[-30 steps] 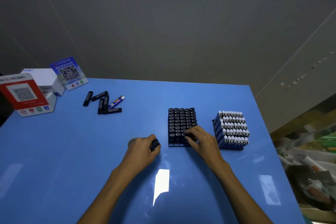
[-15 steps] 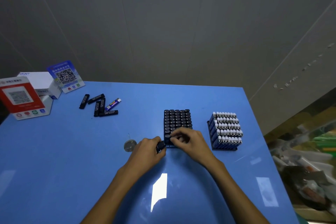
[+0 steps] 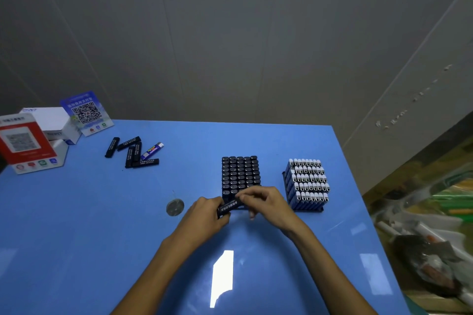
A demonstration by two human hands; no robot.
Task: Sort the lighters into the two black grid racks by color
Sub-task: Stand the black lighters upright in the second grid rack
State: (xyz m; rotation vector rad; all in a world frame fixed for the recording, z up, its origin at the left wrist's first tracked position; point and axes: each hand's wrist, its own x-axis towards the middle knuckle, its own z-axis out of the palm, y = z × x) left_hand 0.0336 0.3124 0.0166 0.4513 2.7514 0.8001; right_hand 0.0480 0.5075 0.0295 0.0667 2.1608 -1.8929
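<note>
Black plastic with a line of pale print along its side is what the held lighter (image 3: 228, 206) is made of; it is slim, stick-shaped and lies nearly level. It is gripped at its near-left end by the curled fingers of the left hand (image 3: 204, 215) and pinched at its other end by the thumb and fingers of the right hand (image 3: 266, 203), just in front of the near edge of the black-lighter rack (image 3: 239, 174).

That rack is filled with upright black lighters in five columns; its nearest rows are partly hidden by the hands, so a full count cannot be given. To the right of it, a little apart, the second rack (image 3: 307, 186) is packed with blue lighters with white tops in five rows.

Far to the left of the black-lighter rack, five loose black lighters (image 3: 131, 151) and one loose blue lighter (image 3: 152, 151) lie flat in a small cluster. A round silvery disc (image 3: 175, 207) lies near-left of the rack.

Beyond the loose cluster, at the table's (image 3: 76, 238) far-left corner, a red QR stand (image 3: 24, 143), a white box (image 3: 55, 120) and a blue QR card (image 3: 85, 112) are grouped. Wide bare blue tabletop is seen left of and in front of the rack; the table's right edge runs just past the second rack.
</note>
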